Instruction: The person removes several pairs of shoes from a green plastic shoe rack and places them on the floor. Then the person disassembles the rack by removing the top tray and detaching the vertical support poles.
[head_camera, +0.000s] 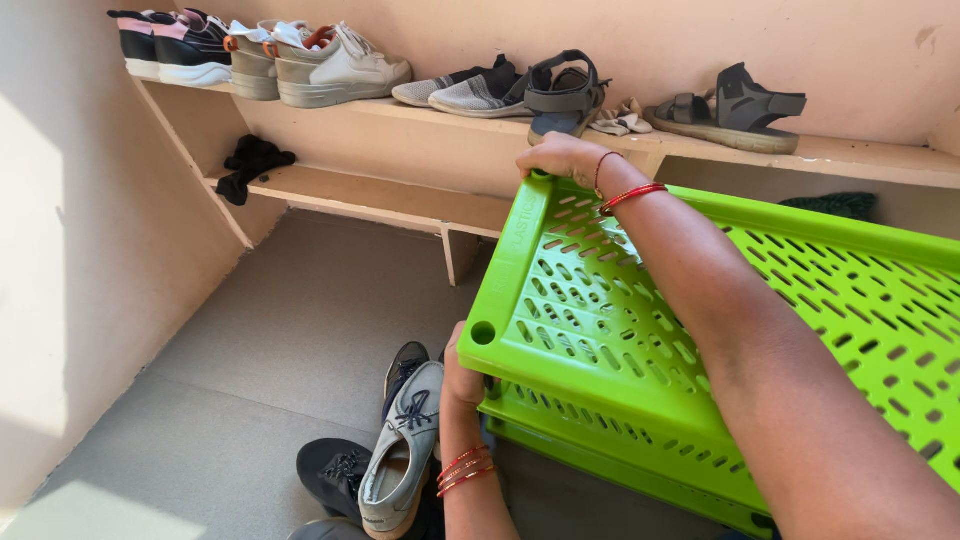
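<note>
Two hands hold a green slotted rack above the floor.
Head view: the right hand (560, 157) is closed on the far corner of the green plastic rack (640, 330), the left hand (462, 382) grips its near corner. The rack is tilted, not set down; grey shoes (400, 455) lie on the floor (290, 330) below.

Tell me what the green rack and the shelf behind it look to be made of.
The green rack looks like moulded plastic: glossy, one uniform colour, with neat rows of slots. The shelf seems to be painted concrete or plaster: matte, same peach tone as the wall, though I can't be sure.
</note>
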